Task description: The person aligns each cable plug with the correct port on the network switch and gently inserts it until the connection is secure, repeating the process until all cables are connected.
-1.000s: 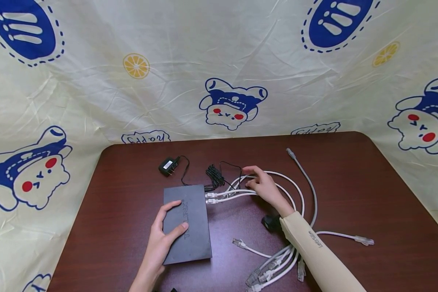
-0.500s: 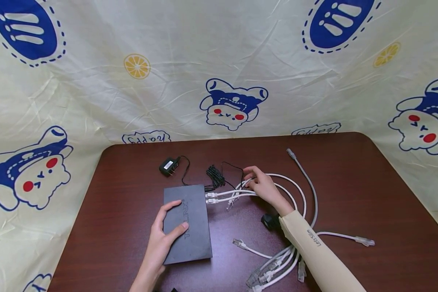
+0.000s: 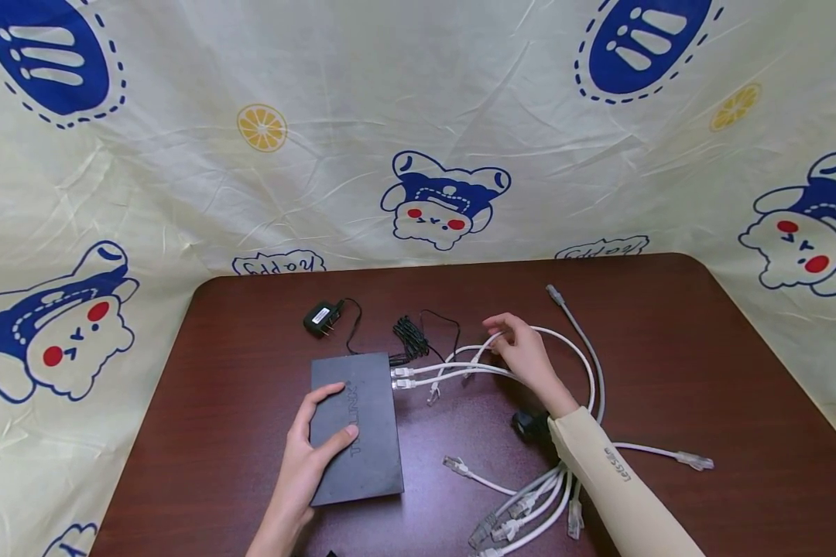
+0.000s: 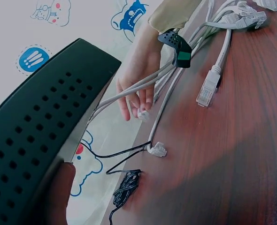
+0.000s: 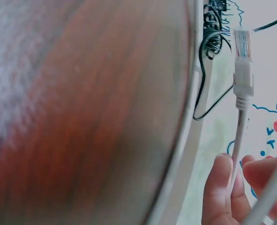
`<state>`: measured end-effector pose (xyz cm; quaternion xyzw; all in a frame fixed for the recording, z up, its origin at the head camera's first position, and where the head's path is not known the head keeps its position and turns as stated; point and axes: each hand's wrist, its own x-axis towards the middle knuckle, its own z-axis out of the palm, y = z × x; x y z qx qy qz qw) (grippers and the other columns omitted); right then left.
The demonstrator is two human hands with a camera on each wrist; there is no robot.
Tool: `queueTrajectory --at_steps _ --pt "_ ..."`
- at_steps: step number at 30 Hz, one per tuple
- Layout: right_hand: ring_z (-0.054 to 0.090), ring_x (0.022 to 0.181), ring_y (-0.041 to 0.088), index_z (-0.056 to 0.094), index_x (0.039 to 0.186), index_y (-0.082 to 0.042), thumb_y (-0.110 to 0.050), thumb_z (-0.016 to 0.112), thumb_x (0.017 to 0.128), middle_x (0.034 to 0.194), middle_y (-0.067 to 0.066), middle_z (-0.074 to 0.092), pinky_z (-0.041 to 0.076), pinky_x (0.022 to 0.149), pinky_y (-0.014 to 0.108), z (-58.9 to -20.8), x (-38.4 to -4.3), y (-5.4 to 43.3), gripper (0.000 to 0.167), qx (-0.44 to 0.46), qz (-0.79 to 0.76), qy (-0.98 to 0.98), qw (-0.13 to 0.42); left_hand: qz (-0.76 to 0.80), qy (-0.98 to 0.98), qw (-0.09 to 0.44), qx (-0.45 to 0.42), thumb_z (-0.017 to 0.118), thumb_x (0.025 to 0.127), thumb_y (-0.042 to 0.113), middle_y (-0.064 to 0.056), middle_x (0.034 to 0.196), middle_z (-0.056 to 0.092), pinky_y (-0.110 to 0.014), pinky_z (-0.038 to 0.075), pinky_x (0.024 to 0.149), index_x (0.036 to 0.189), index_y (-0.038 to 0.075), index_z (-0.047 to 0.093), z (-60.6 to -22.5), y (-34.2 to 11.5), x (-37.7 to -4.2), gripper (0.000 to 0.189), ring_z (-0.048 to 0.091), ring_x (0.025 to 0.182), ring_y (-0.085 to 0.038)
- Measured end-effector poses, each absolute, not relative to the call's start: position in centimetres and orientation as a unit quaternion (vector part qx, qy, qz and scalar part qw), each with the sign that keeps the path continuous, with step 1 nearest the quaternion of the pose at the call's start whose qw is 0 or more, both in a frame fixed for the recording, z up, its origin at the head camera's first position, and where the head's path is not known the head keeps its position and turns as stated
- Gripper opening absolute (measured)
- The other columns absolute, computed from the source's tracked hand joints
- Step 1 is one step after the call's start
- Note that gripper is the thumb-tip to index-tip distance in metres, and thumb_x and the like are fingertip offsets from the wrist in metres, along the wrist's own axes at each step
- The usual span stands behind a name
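Observation:
My left hand (image 3: 310, 456) grips a dark grey network switch (image 3: 365, 472) by its left side, fingers and thumb over its top. The left wrist view shows the switch's perforated side (image 4: 40, 122) tilted up. Two white Ethernet cables are plugged into its right side, their plugs (image 3: 406, 377) one beside the other. Right of them, my right hand (image 3: 527, 356) pinches another white Ethernet cable (image 5: 237, 140) just behind its clear plug (image 5: 243, 61), which points away from the fingers. A further loose plug (image 4: 158, 149) hangs or lies close by.
A black power adapter (image 3: 321, 318) and its coiled cord (image 3: 410, 336) lie behind the switch. Several more Ethernet cable ends (image 3: 508, 530) are bundled at the front right. A grey cable (image 3: 585, 340) stretches to the back, and a white plug (image 3: 694, 460) lies at the right.
My right hand has moved right, drawing the white cable away from the cluster by the switch; the loose plugs have spread apart. The left hand and switch stay in place.

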<state>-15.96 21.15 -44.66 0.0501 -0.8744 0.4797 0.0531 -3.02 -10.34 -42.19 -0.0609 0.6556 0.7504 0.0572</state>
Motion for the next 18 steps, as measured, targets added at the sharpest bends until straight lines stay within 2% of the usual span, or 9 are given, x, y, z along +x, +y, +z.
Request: queueTrajectory --at_steps 9,18 --pt "0.063 0.088 0.035 0.066 0.102 0.004 0.015 0.056 0.084 0.099 0.017 0.055 0.045 0.069 0.018 -42.7 -15.5 21.6 0.024 0.059 0.481 -0.869 0.101 0.756 0.649 0.061 -0.060 0.070 0.084 0.005 -0.011 0.126 0.045 -0.042 0.051 0.072 0.132 0.020 0.052 -41.9 -10.3 -2.9 0.054 0.052 0.099 -0.030" --pt "0.059 0.086 0.025 0.071 0.096 0.002 0.017 0.062 0.080 0.102 0.013 0.054 0.046 0.070 0.014 -41.2 -14.7 21.9 0.024 0.076 0.492 -0.855 0.144 0.761 0.644 0.063 -0.057 0.070 0.084 0.005 -0.013 0.123 0.045 -0.042 0.052 0.068 0.132 0.020 0.051 -41.9 -10.1 -2.9 0.054 0.056 0.093 -0.029"
